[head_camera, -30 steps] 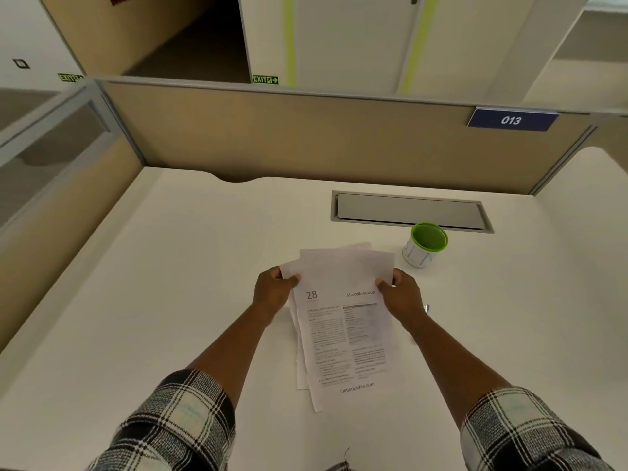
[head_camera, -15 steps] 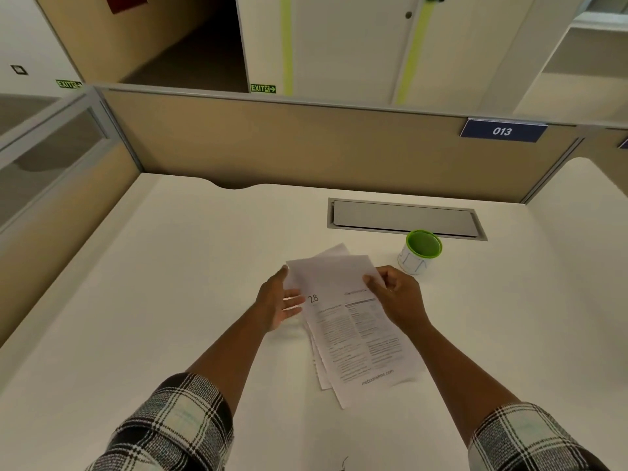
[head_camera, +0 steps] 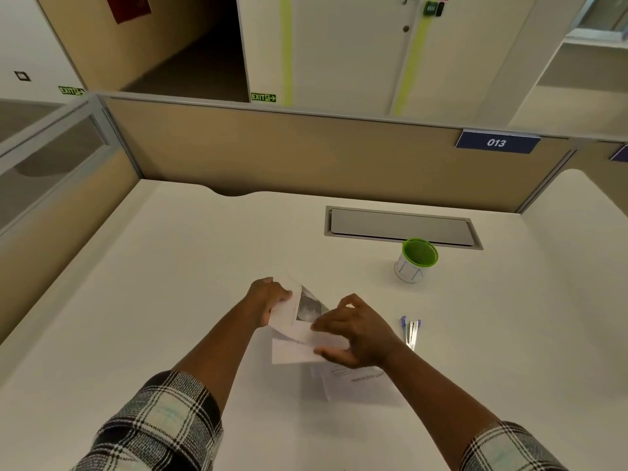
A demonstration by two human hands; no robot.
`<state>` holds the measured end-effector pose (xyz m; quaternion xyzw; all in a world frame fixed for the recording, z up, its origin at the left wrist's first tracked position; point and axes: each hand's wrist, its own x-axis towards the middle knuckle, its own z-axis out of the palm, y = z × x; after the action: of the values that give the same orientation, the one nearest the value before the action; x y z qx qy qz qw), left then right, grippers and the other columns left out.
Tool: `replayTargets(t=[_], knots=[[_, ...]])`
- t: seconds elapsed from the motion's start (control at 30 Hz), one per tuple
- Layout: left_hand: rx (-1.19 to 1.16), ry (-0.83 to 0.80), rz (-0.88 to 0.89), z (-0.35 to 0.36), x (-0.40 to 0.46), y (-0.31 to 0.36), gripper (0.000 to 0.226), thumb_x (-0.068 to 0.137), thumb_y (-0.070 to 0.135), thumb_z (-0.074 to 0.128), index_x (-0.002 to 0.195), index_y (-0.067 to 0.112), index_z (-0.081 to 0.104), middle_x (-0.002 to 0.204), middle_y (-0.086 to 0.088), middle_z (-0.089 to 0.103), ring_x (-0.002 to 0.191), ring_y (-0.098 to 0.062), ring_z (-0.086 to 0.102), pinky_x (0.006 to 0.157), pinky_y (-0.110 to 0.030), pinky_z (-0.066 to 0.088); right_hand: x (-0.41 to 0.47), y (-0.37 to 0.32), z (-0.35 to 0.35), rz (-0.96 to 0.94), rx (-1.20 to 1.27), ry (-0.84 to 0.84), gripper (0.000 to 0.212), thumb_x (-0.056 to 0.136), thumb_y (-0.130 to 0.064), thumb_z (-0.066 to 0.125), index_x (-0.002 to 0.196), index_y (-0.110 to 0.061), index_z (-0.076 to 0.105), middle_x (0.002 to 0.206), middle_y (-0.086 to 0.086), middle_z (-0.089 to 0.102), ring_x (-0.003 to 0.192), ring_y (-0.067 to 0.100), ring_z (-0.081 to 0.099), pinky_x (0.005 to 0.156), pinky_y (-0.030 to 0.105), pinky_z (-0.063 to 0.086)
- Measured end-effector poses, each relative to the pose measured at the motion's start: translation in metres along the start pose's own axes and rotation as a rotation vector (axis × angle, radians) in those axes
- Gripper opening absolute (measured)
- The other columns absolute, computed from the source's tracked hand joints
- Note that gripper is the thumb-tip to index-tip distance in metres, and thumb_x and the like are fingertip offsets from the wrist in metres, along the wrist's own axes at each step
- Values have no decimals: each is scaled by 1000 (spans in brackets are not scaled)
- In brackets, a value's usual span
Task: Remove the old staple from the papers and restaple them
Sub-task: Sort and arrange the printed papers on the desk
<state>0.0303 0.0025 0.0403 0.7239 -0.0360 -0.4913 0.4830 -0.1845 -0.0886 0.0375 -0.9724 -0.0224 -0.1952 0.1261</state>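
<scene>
Fingers [head_camera: 331, 323] of right hand [head_camera: 356, 331] and left hand [head_camera: 268, 297] curled, gripping papers [head_camera: 299, 338] above desk [head_camera: 170, 266]; stapler [head_camera: 411, 331] just right; green-rimmed cup [head_camera: 416, 261] behind, contents unclear.

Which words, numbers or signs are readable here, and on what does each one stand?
"013": blue plate on the partition.
"EXIT" with arrow: green sign low on the wall.
"EXIT": second green sign, blurred.
Printed white papers in both hands: too blurred to read.
</scene>
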Motion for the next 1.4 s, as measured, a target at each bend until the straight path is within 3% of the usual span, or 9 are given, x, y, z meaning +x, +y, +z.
replayTargets(t=[0.17,0.27,0.37,0.53,0.63,0.73,0.97,1.2,1.4], knots=[[154,-141,125,-2,-15,7,38,88,-2,63,125,8,60,120,-18,66,107,-37,63,97,-51,50,7,10,-5,383,119,91,33,94,-43,51,119,-26,63,114,-7,70,100,15,65,88,24,35],[218,-227,177,-2,-18,15,47,88,-3,62,132,12,55,123,-13,65,100,-29,64,93,-39,51,10,23,-4,705,278,55,51,93,-45,55,139,-25,45,141,-6,52,126,12,50,106,35,35],[408,-233,279,1,-19,23,56,86,-3,64,138,9,50,132,-10,59,113,-29,59,98,-37,48,15,34,-10,837,469,55,67,89,-52,58,145,-26,33,147,-8,45,130,9,45,110,42,31],[666,-237,437,2,-24,39,59,81,-2,69,137,6,52,135,-11,57,116,-28,56,99,-36,46,20,42,-22,854,808,6,48,86,-42,68,129,-28,51,127,-10,59,119,11,55,96,31,43],[727,-162,477,1,-24,48,65,83,4,69,143,5,43,145,-12,47,127,-30,49,106,-38,41,18,43,-25,863,852,-17,28,87,-28,70,113,-18,66,107,6,72,96,28,68,85,39,54],[713,-116,522,0,-23,57,50,85,4,67,133,3,54,134,-13,58,121,-34,55,102,-41,46,14,41,-26,861,806,-51,21,87,-26,70,106,-17,69,98,3,73,91,25,68,78,30,56],[752,-51,606,7,-30,64,34,85,9,70,117,1,65,119,-15,67,104,-32,63,86,-35,49,11,39,-22,916,747,1,26,89,-24,67,111,-9,67,100,9,72,90,25,70,83,41,58],[771,-49,675,12,-34,62,29,80,32,77,98,13,66,96,-3,63,79,-17,57,60,-18,41,9,38,-21,899,664,-13,29,89,-28,67,113,-10,64,100,7,70,89,24,67,78,33,57],[773,5,681,17,-36,60,22,78,32,78,80,19,61,78,3,58,66,-10,53,56,-17,39,15,35,-19,873,568,-29,39,90,-33,65,122,-11,59,106,5,65,92,22,63,74,23,51]])
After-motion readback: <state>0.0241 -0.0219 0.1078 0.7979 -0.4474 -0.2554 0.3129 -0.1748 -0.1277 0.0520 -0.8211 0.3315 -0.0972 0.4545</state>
